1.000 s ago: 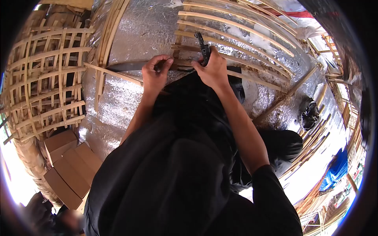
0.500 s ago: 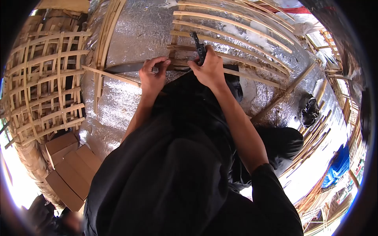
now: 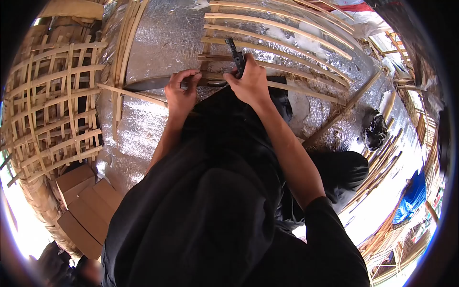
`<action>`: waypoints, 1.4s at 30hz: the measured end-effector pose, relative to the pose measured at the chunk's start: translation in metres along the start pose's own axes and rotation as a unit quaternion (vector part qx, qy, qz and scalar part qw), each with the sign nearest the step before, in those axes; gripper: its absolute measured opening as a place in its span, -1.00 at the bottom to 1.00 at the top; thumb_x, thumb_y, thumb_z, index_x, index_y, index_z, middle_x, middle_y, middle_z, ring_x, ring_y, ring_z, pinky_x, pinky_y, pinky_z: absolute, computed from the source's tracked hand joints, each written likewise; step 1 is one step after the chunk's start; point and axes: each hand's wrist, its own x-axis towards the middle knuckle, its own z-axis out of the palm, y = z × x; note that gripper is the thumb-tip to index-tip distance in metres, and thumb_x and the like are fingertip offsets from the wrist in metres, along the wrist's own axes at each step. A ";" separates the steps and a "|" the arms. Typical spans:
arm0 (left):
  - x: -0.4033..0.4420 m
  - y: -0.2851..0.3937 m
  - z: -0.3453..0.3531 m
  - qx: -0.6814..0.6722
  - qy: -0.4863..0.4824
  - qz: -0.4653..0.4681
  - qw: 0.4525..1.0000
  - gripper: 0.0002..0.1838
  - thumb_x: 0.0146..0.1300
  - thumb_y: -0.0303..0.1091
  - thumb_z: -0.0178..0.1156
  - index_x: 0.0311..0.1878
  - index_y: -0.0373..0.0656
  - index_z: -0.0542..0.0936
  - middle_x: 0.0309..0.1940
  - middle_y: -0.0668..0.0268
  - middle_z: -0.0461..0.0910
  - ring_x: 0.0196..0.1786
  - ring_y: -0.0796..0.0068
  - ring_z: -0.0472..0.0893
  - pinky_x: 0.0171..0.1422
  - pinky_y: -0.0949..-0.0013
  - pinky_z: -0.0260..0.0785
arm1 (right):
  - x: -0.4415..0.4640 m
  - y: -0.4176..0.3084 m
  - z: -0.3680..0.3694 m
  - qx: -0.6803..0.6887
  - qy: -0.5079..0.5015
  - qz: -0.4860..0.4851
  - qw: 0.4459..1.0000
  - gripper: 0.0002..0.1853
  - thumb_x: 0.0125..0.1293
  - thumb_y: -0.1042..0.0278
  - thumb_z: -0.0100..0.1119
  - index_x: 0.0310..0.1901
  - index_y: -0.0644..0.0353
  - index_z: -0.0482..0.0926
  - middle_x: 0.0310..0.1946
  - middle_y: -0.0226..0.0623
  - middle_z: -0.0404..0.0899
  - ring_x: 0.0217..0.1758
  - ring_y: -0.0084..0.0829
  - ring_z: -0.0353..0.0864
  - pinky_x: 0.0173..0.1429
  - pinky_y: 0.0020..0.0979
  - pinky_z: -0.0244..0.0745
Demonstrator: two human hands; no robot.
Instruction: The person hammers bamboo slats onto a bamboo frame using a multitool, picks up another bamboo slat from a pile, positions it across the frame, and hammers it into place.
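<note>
My right hand (image 3: 249,83) is closed around a black hand tool (image 3: 235,56) with a narrow, notched end pointing forward. Its exact kind is not clear. My left hand (image 3: 181,91) is beside it, thumb and forefinger curled together in a pinch; anything between them is too small to make out. A long dark blade (image 3: 148,84), like a machete's, lies on the foil-covered floor, partly hidden behind my left hand. Just ahead of both hands is a frame of bamboo slats (image 3: 272,51), its near slats close to my right hand.
A woven bamboo lattice (image 3: 52,100) stands at the left, with cardboard boxes (image 3: 91,203) below it. Long bamboo strips (image 3: 125,48) lie left of the frame. To the right are a black plastic bag (image 3: 375,130), more thin strips (image 3: 377,167) and a blue sheet (image 3: 412,198).
The view has shifted slightly, so the hands and frame appear a little farther left. My right hand keeps its grip on the black tool, and the left stays pinched.
</note>
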 end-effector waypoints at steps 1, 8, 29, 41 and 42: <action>0.001 -0.001 0.000 0.009 0.001 0.018 1.000 -0.84 0.24 -0.46 0.53 -0.12 -0.10 0.80 -0.26 0.20 0.79 -0.25 0.28 0.76 -0.10 0.27 0.59 | 0.000 -0.001 0.000 -0.001 0.000 0.000 1.000 -0.55 0.15 0.26 0.56 -0.11 0.30 0.50 -0.34 -0.12 0.76 -0.25 -0.07 0.83 -0.09 -0.17 0.69; 0.003 -0.005 0.005 0.060 0.004 0.136 0.989 -0.83 0.21 -0.55 0.47 -0.14 -0.16 0.75 -0.21 0.24 0.80 -0.19 0.17 0.72 -0.08 0.19 0.59 | 0.000 0.001 0.001 0.001 0.003 -0.006 1.000 -0.55 0.16 0.26 0.56 -0.10 0.31 0.51 -0.33 -0.11 0.76 -0.24 -0.05 0.83 -0.07 -0.14 0.69; -0.004 -0.002 0.015 0.017 0.053 0.172 0.984 -0.83 0.26 -0.59 0.41 -0.09 -0.24 0.71 -0.19 0.12 0.72 -0.15 0.05 0.73 -0.08 0.12 0.63 | -0.012 -0.032 -0.021 0.024 0.029 -0.116 0.993 -0.66 0.44 0.21 0.37 -0.12 0.37 0.51 -0.39 0.18 0.65 -0.22 0.28 0.70 -0.18 0.02 0.56; -0.009 -0.011 0.015 -0.001 0.075 0.166 0.983 -0.83 0.26 -0.56 0.43 -0.09 -0.24 0.73 -0.20 0.13 0.71 -0.18 0.07 0.73 -0.11 0.15 0.63 | -0.059 -0.059 -0.030 -0.119 -0.060 -0.214 0.968 -0.64 0.52 0.32 0.23 0.16 0.42 0.44 -0.24 0.25 0.66 -0.14 0.30 0.69 -0.14 0.07 0.62; -0.009 -0.010 0.015 -0.003 0.072 0.161 0.984 -0.83 0.26 -0.55 0.43 -0.09 -0.24 0.73 -0.20 0.13 0.71 -0.18 0.07 0.73 -0.11 0.15 0.62 | -0.054 -0.058 -0.031 -0.167 -0.112 -0.216 0.956 -0.63 0.53 0.31 0.21 0.18 0.42 0.44 -0.19 0.25 0.66 -0.11 0.30 0.69 -0.08 0.09 0.63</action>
